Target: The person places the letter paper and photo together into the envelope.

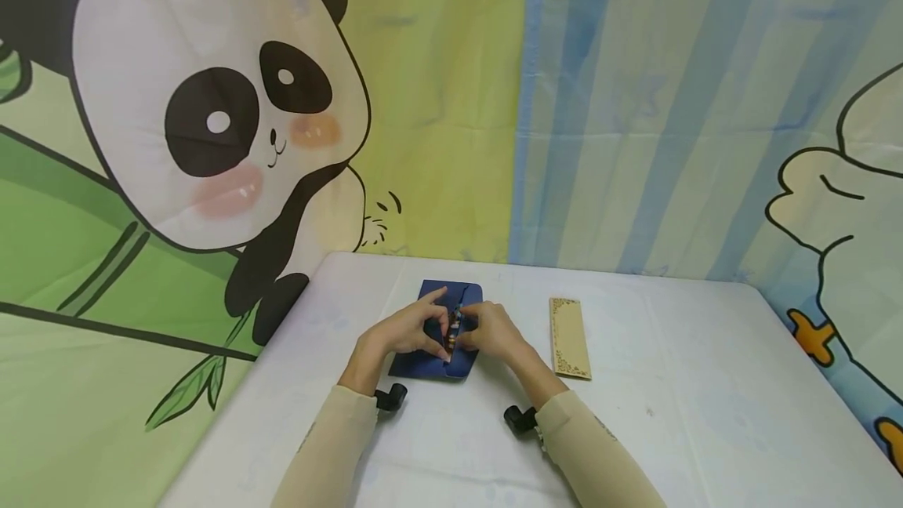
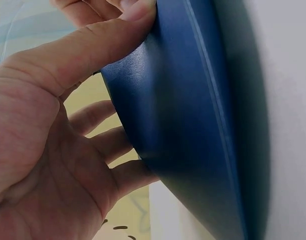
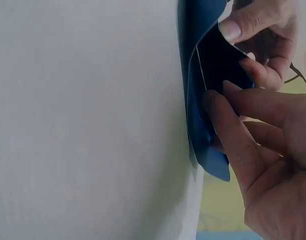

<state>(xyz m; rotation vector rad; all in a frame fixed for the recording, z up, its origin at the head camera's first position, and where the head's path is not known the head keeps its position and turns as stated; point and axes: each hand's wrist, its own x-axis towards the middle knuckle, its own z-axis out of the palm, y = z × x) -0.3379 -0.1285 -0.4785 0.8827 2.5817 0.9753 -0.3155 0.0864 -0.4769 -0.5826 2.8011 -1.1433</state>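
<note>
Blue folder [image 2: 178,110] between both hands [image 1: 404,331] [image 1: 497,331]

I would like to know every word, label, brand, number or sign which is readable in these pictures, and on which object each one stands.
No readable text.
Tan card: brown decoration; any fine marks are too small to read.
Blue folder: no lettering visible on the parts that show.
Colourful item at its opening: too small to read.
Backdrop: drawings and stripes, no words seen.
</note>
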